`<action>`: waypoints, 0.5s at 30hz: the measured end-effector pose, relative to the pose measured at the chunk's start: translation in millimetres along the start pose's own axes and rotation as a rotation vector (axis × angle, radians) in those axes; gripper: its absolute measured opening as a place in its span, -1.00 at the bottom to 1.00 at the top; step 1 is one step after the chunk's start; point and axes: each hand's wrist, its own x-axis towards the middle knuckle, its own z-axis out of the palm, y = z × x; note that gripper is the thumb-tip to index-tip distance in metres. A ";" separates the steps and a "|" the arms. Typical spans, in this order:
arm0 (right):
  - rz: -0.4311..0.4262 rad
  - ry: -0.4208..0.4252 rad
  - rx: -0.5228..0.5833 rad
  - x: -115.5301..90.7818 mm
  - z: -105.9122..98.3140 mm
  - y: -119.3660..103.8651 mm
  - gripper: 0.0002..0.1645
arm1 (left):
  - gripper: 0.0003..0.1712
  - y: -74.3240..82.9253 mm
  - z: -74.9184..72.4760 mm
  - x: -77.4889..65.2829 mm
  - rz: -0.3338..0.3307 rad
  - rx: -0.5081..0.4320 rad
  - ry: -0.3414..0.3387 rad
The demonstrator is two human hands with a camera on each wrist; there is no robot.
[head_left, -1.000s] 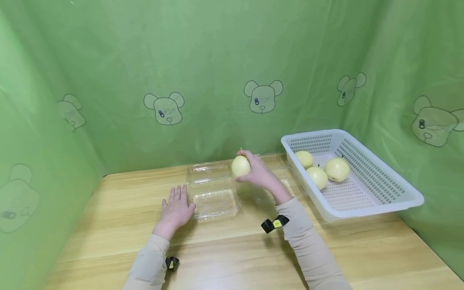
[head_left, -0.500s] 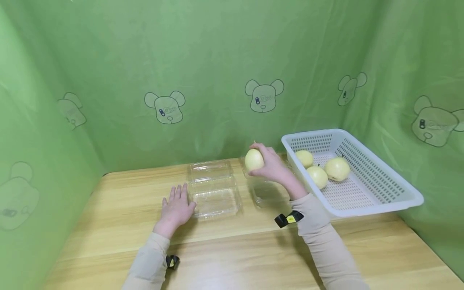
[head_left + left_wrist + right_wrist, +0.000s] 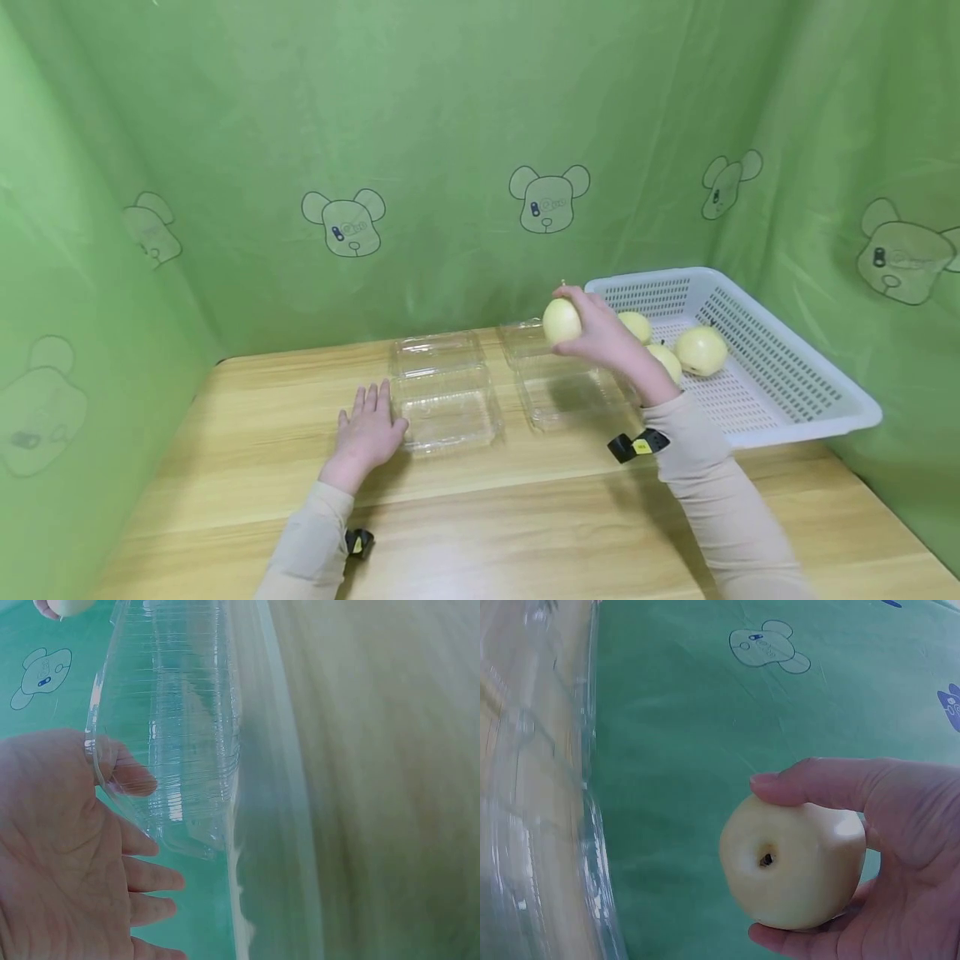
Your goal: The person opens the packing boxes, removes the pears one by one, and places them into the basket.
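My right hand (image 3: 603,333) grips a round, pale yellow pear (image 3: 561,322) above the right-hand clear plastic box (image 3: 555,400). In the right wrist view thumb and fingers curl round the pear (image 3: 795,862), whose dark blossom end faces the camera. At the left, my left hand (image 3: 367,433) has its fingers straight and spread, beside the left-hand clear plastic box (image 3: 450,417). Seen from the left wrist, the thumb overlaps the wall of that box (image 3: 172,712). Both boxes lie with their lids folded back toward the green curtain.
A white slotted basket (image 3: 810,367) stands on the right, holding several pears, among them one pear (image 3: 701,350) in full view; my right forearm partly hides others. Green curtain (image 3: 442,108) encloses the back and sides of the wooden table (image 3: 480,517).
My right hand has carried the pear rightward and slightly up, from near the left box to over the right one. The left hand stays in place.
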 end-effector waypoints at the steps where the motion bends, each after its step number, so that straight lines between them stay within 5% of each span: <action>1: 0.004 -0.001 -0.007 -0.9 -2.6 1.5 0.06 | -0.13 -0.1 0.2 0.2 -0.001 0.000 -0.001; 15: 0.005 -0.025 -0.065 -9.3 -21.9 19.0 0.07 | -0.13 1.1 0.9 -0.5 0.001 -0.003 0.001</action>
